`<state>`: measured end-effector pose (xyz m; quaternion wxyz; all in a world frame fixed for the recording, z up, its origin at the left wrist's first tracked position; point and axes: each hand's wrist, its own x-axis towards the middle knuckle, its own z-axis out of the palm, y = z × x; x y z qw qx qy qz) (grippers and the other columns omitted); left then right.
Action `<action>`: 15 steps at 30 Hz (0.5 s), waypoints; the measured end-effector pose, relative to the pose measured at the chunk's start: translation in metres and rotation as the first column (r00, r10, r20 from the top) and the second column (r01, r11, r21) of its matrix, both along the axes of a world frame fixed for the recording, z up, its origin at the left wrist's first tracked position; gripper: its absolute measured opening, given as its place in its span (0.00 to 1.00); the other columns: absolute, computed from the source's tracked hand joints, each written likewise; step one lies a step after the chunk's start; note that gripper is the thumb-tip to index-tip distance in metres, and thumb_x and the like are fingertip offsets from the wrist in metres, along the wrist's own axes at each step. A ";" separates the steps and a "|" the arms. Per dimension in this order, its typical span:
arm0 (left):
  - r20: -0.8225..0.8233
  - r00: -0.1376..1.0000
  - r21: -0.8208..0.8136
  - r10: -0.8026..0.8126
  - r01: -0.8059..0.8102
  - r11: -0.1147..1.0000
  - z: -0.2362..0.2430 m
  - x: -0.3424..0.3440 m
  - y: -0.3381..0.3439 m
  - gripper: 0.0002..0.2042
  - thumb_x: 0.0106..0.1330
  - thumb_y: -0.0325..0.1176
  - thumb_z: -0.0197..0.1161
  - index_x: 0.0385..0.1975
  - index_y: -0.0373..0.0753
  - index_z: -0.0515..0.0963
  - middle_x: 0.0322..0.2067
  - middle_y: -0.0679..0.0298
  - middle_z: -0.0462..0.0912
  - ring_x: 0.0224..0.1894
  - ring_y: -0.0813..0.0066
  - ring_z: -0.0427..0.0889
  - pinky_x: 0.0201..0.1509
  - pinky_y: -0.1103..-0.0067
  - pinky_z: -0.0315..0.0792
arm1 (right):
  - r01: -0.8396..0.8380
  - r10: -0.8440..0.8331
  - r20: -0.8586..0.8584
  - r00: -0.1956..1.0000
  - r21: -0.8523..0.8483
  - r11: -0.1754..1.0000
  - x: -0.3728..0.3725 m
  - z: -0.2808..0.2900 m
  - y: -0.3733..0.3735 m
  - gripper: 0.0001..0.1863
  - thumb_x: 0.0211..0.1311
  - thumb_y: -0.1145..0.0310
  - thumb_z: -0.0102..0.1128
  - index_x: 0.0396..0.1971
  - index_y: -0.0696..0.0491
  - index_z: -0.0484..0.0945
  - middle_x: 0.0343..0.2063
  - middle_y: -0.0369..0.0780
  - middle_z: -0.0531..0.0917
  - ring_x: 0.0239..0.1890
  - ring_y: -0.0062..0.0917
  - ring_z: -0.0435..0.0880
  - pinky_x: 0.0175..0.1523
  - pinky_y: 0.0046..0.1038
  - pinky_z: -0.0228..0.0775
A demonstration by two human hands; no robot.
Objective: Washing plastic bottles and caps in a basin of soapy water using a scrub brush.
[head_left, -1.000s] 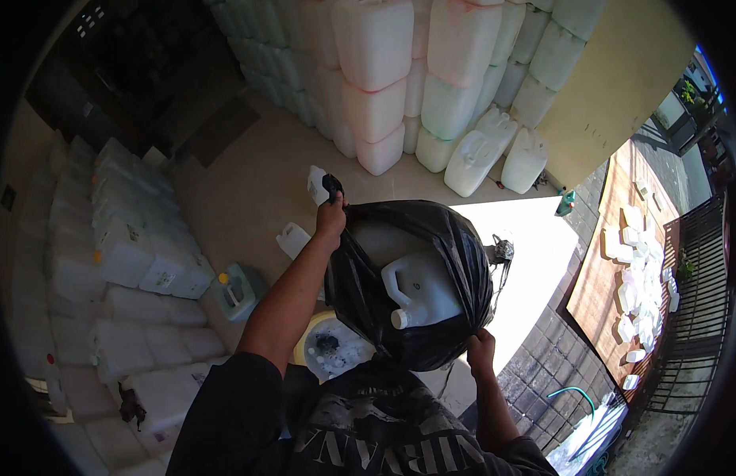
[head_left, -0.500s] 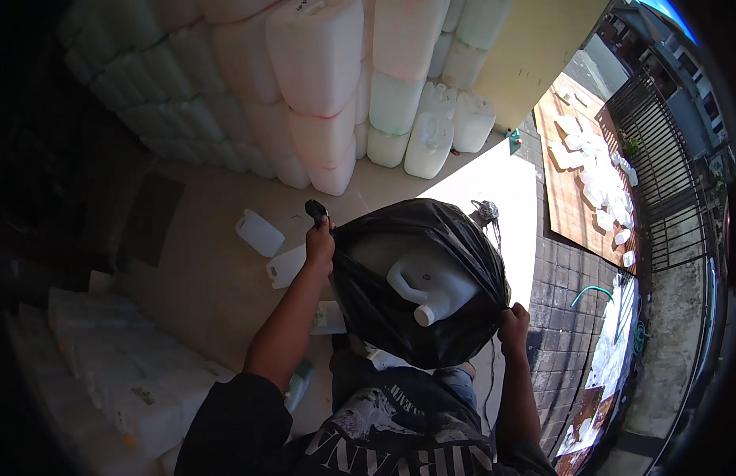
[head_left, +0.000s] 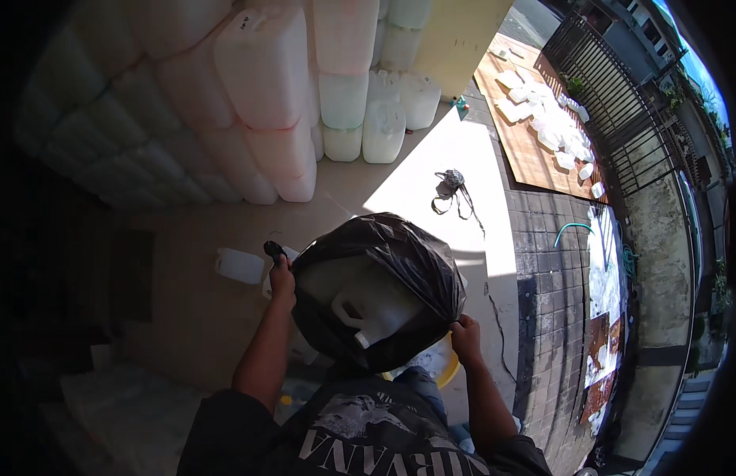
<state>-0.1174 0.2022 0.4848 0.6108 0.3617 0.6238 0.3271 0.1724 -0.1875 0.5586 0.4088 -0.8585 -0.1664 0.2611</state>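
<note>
Black bag (head_left: 399, 262): held open at chest height between both hands, mouth toward the person, so the white jerrycan (head_left: 368, 305) sits inside it.
Left hand (head_left: 282, 278): fist closed on the bag's left rim, stretching the mouth wide.
Right hand (head_left: 465, 333): fingers pinching the bag's lower right rim.
Loose jerrycan (head_left: 239, 266): lying on the floor left of the bag.
Stacked jerrycans (head_left: 265, 87): piled against the wall beyond the bag.

One head-worn fisheye view looks steeply down, close over the black bag (head_left: 384, 278) and floor (head_left: 431, 174).
</note>
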 end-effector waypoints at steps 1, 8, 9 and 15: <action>0.005 1.000 0.003 0.015 -0.015 1.000 0.000 0.000 -0.005 0.20 0.81 0.51 0.51 0.34 0.41 0.78 0.32 0.70 0.77 0.37 0.76 0.73 0.46 0.75 0.66 | 0.033 -0.032 -0.028 0.999 0.054 0.998 -0.008 0.002 -0.008 0.05 0.55 0.77 0.57 0.21 0.57 0.75 0.18 0.33 0.74 0.19 0.16 0.69 0.24 0.26 0.60; 0.035 0.999 0.049 -0.005 0.003 0.999 0.018 0.021 -0.045 0.19 0.81 0.51 0.50 0.35 0.43 0.77 0.34 0.70 0.75 0.38 0.75 0.72 0.48 0.76 0.65 | 0.214 -0.170 -0.207 0.963 0.210 0.954 -0.042 0.052 -0.045 0.09 0.58 0.75 0.57 0.20 0.60 0.71 0.18 0.34 0.72 0.21 0.17 0.69 0.28 0.30 0.61; 0.058 0.998 0.053 0.031 -0.034 0.998 0.024 0.025 -0.048 0.18 0.81 0.50 0.50 0.36 0.43 0.77 0.36 0.70 0.75 0.40 0.75 0.72 0.50 0.76 0.65 | 0.205 -0.171 -0.143 0.975 0.281 0.938 -0.039 0.057 -0.047 0.09 0.58 0.75 0.57 0.20 0.56 0.68 0.17 0.33 0.71 0.18 0.16 0.67 0.23 0.27 0.59; 0.202 0.977 0.127 -0.062 0.036 0.991 0.073 0.088 -0.083 0.17 0.81 0.50 0.51 0.37 0.45 0.77 0.39 0.66 0.75 0.45 0.72 0.73 0.57 0.73 0.66 | 0.334 -0.325 -0.104 0.940 0.471 0.816 0.008 0.085 -0.083 0.15 0.60 0.77 0.55 0.19 0.46 0.60 0.15 0.30 0.64 0.11 0.14 0.62 0.13 0.22 0.52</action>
